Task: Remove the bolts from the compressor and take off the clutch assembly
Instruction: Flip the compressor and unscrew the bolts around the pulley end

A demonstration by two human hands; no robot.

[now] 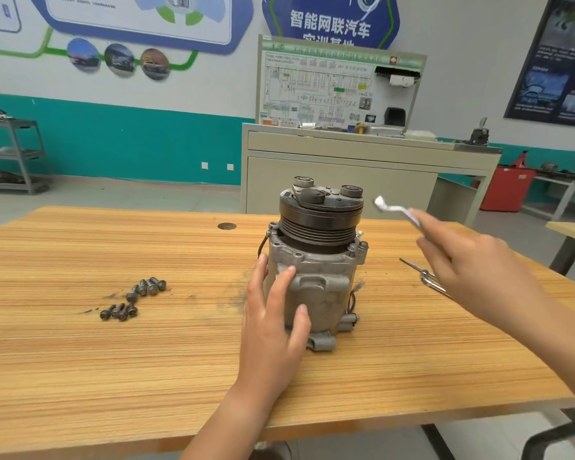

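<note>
The grey compressor (pixel 322 290) stands upright on the wooden table (pixel 113 360), its black clutch pulley (pixel 319 220) on top. My left hand (pixel 273 323) rests against the compressor's left front side, fingers spread and fairly straight. My right hand (pixel 462 257) hovers to the right of the pulley and grips a silver wrench (pixel 395 210), whose head points toward the clutch without touching it. Several removed bolts (pixel 133 297) lie in a loose cluster on the table to the left.
A thin metal tool (pixel 425 277) lies on the table behind my right hand. A small round hole (pixel 226 226) marks the tabletop at the back. A beige training cabinet (pixel 346 171) stands beyond the table, a grey shelf (pixel 14 154) far left.
</note>
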